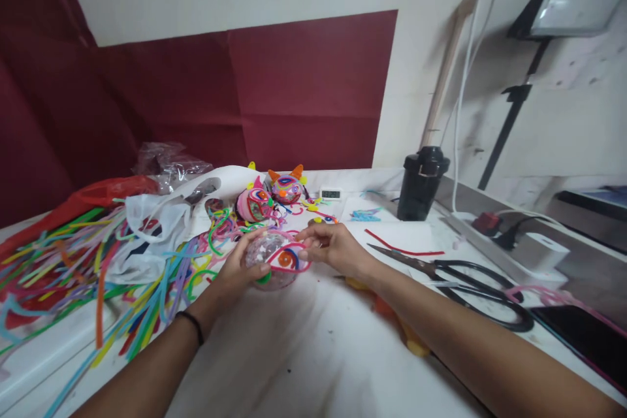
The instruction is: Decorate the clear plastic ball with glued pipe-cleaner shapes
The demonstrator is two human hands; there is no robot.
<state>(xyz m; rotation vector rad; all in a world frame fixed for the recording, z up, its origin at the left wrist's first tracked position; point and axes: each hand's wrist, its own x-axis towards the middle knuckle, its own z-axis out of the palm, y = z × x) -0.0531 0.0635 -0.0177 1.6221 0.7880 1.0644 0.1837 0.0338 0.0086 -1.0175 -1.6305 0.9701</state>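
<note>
A clear round ball [277, 279] with an eye shape in pink, blue and orange and a green spot is held low over the table. My left hand [240, 268] wraps round its left side, thumb near the green spot. At its upper right, my right hand [333, 246] pinches the pink pipe cleaner [304, 268] that outlines the eye. Behind stand two decorated balls, a pink one [255, 202] and one with orange ears [288, 189].
Many coloured pipe cleaners [161, 287] lie at the left. Large black-handled scissors [470, 281] and a red pipe cleaner [401, 247] are at the right, with a black bottle [421, 186], a phone [582, 336] and a power strip [509, 261]. A small digital clock [330, 194] stands behind.
</note>
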